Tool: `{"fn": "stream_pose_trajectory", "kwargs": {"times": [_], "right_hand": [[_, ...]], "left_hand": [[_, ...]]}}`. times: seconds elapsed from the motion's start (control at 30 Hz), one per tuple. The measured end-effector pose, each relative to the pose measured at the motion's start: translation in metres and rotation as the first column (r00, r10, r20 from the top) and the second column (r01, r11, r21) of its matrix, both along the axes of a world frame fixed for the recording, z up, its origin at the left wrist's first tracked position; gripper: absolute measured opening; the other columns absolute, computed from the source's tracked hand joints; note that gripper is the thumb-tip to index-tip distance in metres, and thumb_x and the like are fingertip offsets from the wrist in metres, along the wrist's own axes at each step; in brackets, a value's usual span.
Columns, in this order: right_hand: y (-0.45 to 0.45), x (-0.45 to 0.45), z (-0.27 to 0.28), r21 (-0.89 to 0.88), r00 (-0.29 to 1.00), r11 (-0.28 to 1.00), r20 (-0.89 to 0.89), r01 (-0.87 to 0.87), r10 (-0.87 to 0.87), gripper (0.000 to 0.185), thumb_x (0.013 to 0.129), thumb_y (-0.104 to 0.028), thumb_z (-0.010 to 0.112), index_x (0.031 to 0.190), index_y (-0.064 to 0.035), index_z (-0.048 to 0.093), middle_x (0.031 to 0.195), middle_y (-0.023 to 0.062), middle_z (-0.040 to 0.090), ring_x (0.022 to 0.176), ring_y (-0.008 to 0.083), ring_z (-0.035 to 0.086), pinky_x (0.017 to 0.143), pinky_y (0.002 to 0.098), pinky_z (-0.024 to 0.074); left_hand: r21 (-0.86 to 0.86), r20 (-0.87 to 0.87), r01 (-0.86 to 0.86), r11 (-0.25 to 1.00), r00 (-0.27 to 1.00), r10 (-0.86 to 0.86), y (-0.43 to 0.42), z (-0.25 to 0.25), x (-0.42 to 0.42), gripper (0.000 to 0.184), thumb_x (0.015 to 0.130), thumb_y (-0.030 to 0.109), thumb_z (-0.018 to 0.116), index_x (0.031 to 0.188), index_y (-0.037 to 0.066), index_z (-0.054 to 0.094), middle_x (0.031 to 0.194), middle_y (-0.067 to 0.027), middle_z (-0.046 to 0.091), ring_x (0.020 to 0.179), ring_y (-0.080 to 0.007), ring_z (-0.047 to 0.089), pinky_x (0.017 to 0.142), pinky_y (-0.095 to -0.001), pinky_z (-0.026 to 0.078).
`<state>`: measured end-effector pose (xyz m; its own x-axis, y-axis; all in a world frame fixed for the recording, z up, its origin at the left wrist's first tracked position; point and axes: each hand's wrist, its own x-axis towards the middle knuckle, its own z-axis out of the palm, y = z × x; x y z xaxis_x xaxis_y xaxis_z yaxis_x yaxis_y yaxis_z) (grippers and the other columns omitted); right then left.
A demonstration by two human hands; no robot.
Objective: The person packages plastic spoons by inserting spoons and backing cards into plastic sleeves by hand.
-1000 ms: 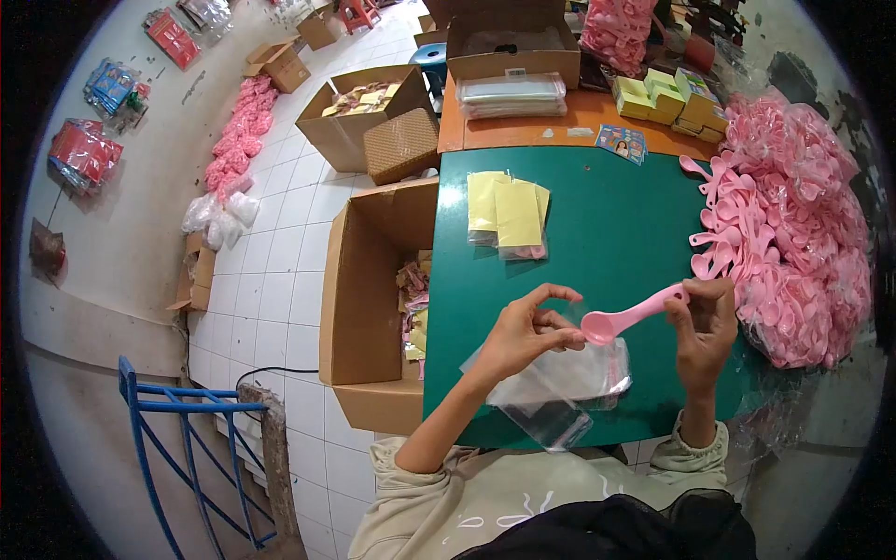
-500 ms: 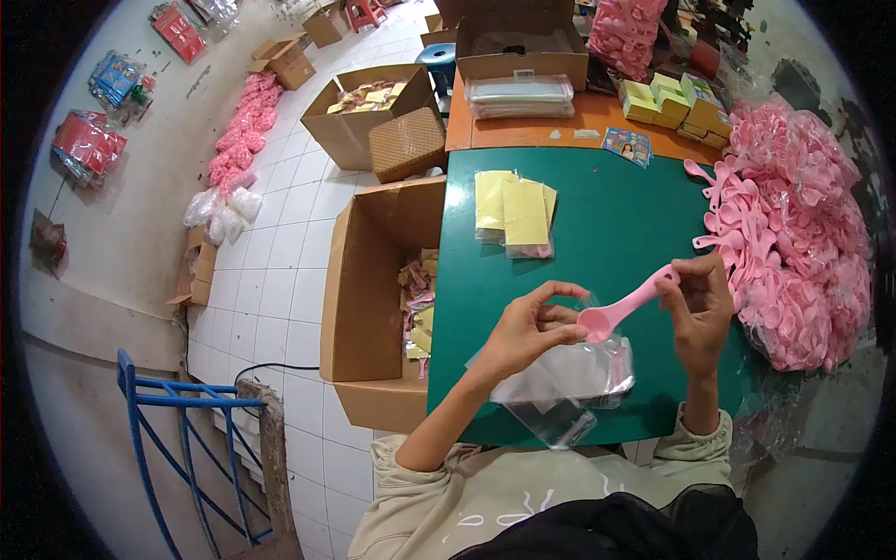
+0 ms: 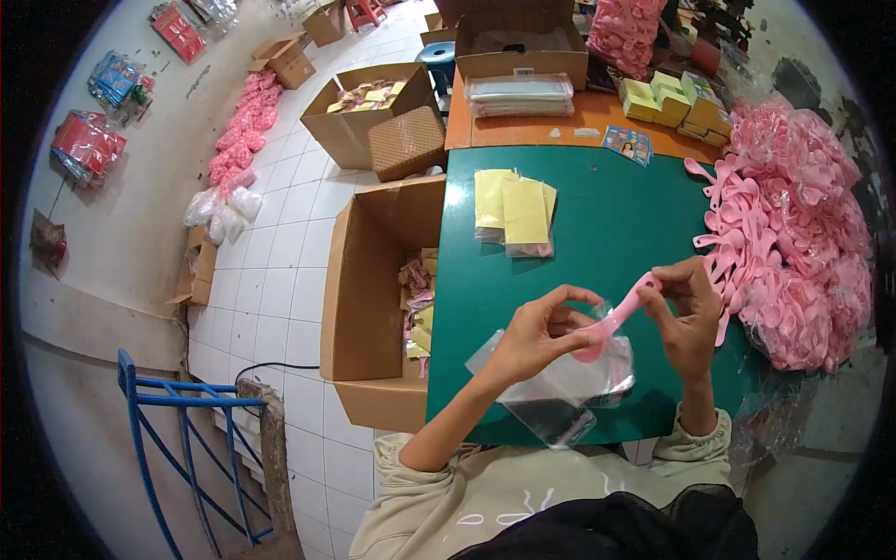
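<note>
A pink plastic spoon [image 3: 623, 312] is held at a slant between my two hands, above the near part of the green table. My right hand [image 3: 693, 313] pinches the end of its handle. At the bowl end, my left hand [image 3: 546, 338] is closed, its thumb lying across the bowl and partly hiding it. Some clear film shows by the left fingertips; how it is held I cannot tell. Below the hands lie clear plastic bags [image 3: 560, 385] in an overlapping stack. Farther up the table are several packed bags with yellow cards [image 3: 525, 213].
Loose pink spoons [image 3: 742, 219] and bulging bags of spoons [image 3: 793, 233] cover the table's right side. An open cardboard box [image 3: 373, 280] with packets inside stands against the left edge. Small yellow boxes [image 3: 667, 101] and stacked plastic sleeves [image 3: 520, 96] sit at the back.
The spoon's handle end has moved left and slightly down with my right hand. My left thumb now covers more of the bowl, and my left hand has shifted slightly right.
</note>
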<state>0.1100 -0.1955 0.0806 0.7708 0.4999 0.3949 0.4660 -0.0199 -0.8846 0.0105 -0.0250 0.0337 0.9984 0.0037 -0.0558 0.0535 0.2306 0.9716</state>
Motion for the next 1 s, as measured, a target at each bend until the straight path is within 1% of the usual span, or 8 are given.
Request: {"fn": "stream_pose_trajectory", "kwargs": {"times": [0.3,0.4,0.63,0.73,0.8,0.87,0.93,1.0], "right_hand": [[0.008,0.018,-0.006,0.092,0.998,0.994,-0.019,0.059,-0.058,0.021,0.080,-0.007,0.069,0.093,0.0007,0.054,0.084,0.0065,0.060,0.074,0.0088,0.060,0.066,0.0213,0.0495],[0.012,0.021,-0.011,0.151,0.999,0.988,0.019,-0.030,0.027,0.031,0.084,-0.027,0.066,0.094,0.0005,0.056,0.088,0.0083,0.061,0.075,0.0119,0.060,0.069,0.0245,0.0497],[0.034,0.040,-0.010,-0.393,0.802,0.819,0.263,-0.419,0.537,0.052,0.083,-0.053,0.055,0.096,-0.0038,0.065,0.123,0.0109,0.050,0.108,0.0252,0.048,0.088,0.0384,0.0424],[0.052,0.091,-0.020,-0.090,0.727,0.721,-0.061,-0.687,0.684,0.045,0.086,-0.047,0.055,0.098,-0.0056,0.066,0.119,0.0132,0.054,0.106,0.0279,0.050,0.087,0.0383,0.0431],[0.063,0.158,-0.023,-0.191,0.841,0.823,-0.215,-0.534,0.496,0.036,0.083,-0.037,0.062,0.096,-0.0045,0.067,0.113,0.0149,0.057,0.105,0.0298,0.051,0.090,0.0388,0.0416],[0.069,0.244,-0.064,-0.471,0.973,0.882,0.204,0.001,0.108,0.035,0.078,-0.031,0.067,0.099,-0.0031,0.065,0.109,0.0161,0.059,0.102,0.0296,0.054,0.087,0.0382,0.0430],[0.056,0.325,-0.127,-0.435,0.846,0.835,0.529,0.337,-0.066,0.042,0.073,-0.030,0.071,0.103,-0.0020,0.062,0.103,0.0171,0.060,0.095,0.0299,0.058,0.081,0.0380,0.0455],[0.050,0.340,-0.143,-0.491,0.827,0.773,0.558,0.402,-0.076,0.044,0.071,-0.027,0.071,0.104,-0.0003,0.060,0.102,0.0181,0.061,0.092,0.0307,0.059,0.080,0.0376,0.0461]], "left_hand": [[0.102,-0.045,0.065,0.993,0.997,-0.060,0.014,0.001,0.022,0.028,0.095,0.022,0.050,0.110,-0.001,0.057,0.090,-0.0074,0.065,0.083,-0.0104,0.061,0.071,-0.0240,0.049],[0.105,0.027,-0.053,0.993,0.998,0.051,0.011,0.000,0.024,0.029,0.094,0.023,0.051,0.096,-0.002,0.064,0.078,-0.0040,0.065,0.069,-0.0056,0.056,0.063,-0.0220,0.047],[-0.026,-0.025,-0.192,0.981,0.981,0.191,0.020,-0.003,0.026,0.029,0.095,0.023,0.049,0.099,-0.004,0.061,0.084,-0.0074,0.065,0.079,-0.0107,0.062,0.067,-0.0215,0.049],[-0.109,-0.038,-0.263,0.959,0.965,0.261,0.027,-0.005,0.027,0.028,0.095,0.022,0.049,0.099,-0.003,0.061,0.086,-0.0088,0.066,0.080,-0.0123,0.063,0.067,-0.0219,0.049],[-0.192,-0.062,-0.318,0.928,0.948,0.312,0.028,-0.005,0.027,0.028,0.095,0.023,0.049,0.100,-0.003,0.060,0.088,-0.0105,0.066,0.081,-0.0138,0.064,0.068,-0.0223,0.050],[-0.145,-0.044,-0.311,0.939,0.950,0.308,0.028,-0.004,0.025,0.028,0.096,0.023,0.048,0.101,-0.002,0.059,0.091,-0.0117,0.066,0.083,-0.0157,0.064,0.070,-0.0233,0.050],[-0.124,-0.028,-0.284,0.951,0.959,0.283,0.029,-0.005,0.024,0.028,0.096,0.022,0.048,0.103,-0.003,0.058,0.093,-0.0123,0.066,0.085,-0.0155,0.064,0.072,-0.0236,0.050],[-0.129,-0.024,-0.241,0.962,0.971,0.240,0.033,-0.007,0.023,0.028,0.096,0.021,0.046,0.106,-0.003,0.057,0.093,-0.0123,0.066,0.085,-0.0134,0.063,0.073,-0.0231,0.050]]}}
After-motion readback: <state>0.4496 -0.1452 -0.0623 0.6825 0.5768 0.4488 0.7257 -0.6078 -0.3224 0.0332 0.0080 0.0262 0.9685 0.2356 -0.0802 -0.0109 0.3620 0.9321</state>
